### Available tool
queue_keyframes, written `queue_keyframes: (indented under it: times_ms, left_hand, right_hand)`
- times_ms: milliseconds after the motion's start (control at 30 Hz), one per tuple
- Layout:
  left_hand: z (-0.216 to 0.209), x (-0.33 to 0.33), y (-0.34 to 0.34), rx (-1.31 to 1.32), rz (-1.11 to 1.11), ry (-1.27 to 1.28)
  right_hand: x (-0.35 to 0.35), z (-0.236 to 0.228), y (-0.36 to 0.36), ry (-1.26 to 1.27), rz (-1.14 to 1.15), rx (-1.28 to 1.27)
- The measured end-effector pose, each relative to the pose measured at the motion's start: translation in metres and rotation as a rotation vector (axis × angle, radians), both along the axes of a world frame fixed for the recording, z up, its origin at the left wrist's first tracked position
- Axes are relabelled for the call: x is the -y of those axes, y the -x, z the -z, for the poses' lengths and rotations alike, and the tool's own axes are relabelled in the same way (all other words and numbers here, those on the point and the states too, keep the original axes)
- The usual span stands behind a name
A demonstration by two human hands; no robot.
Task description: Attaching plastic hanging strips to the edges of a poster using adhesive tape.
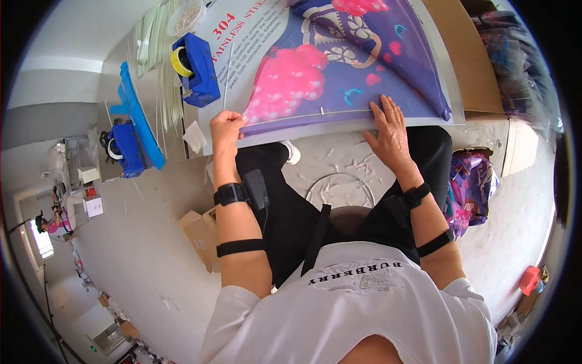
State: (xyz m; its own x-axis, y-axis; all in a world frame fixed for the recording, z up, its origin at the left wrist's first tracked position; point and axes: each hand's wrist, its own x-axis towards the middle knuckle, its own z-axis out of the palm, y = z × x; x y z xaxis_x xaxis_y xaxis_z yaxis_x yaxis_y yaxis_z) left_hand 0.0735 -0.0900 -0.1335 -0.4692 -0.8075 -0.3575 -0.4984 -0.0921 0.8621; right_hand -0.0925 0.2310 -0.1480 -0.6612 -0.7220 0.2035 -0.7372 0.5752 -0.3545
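Purple kite cloth: left hand pinches its edge, right hand presses flat.

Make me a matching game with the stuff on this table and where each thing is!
Things:
1. left hand
2. right hand
3. blue tape dispenser
4. thin white rod

Places:
A. stands at the table's left, behind the left hand
B. lies flat on the purple and pink fabric
C. pinches the fabric's left corner
D. runs along the fabric's near edge

Pairs: 1-C, 2-B, 3-A, 4-D
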Motion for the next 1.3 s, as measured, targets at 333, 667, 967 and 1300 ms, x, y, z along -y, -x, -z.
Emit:
queue_keyframes:
  times_ms: [333,667,967,1300]
  left_hand:
    - [-0.023,-0.016,0.014,-0.484,-0.25,-0.289]
    - [0.048,-0.064,0.033,-0.005,0.38,0.716]
    - [0.041,-0.064,0.036,0.026,0.423,0.575]
    - [0.035,-0.064,0.038,0.044,0.403,0.532]
  right_hand:
    - [0.011,0.008,0.037,0.127,0.112,-0.132]
    - [0.015,0.002,0.083,0.208,0.165,-0.008]
    - [0.013,-0.004,0.178,0.111,0.483,-0.064]
    - [-0.029,0.005,0.221,0.173,0.862,0.224]
